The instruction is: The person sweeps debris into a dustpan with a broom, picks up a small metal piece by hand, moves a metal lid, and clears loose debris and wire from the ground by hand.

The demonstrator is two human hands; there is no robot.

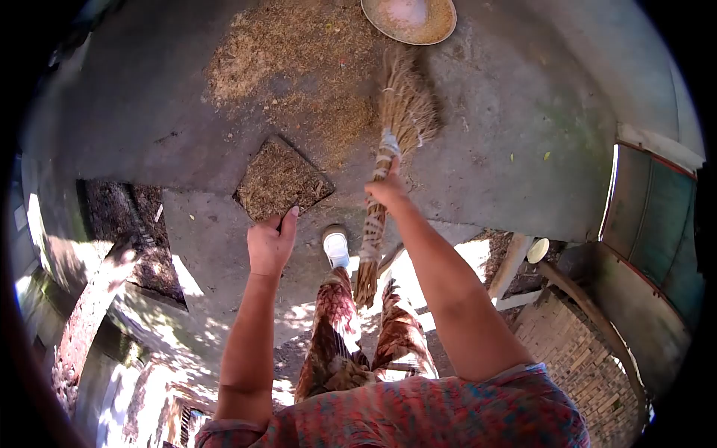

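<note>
My left hand [272,243] grips the near corner of a flat, square dustpan-like board [299,168], thumb on top. Brown husk-like debris [272,175] covers much of its surface. In my right hand [386,187] is a straw broom [407,104], held by its bound handle, with the bristles pointing away from me onto the floor. A spread of loose tan husks or chaff [276,56] lies on the concrete beyond the board, left of the bristles. Just past the broom tip sits a round shallow pan [418,33] with pale material inside, cut off by the top of the view.
Grey concrete floor [523,119] surrounds the pile. At lower right are a woven bamboo tray [582,343] and wooden poles [511,265]. A log [93,313] leans at left beside a dark opening [123,216] in the floor. A green panel [657,209] stands at right.
</note>
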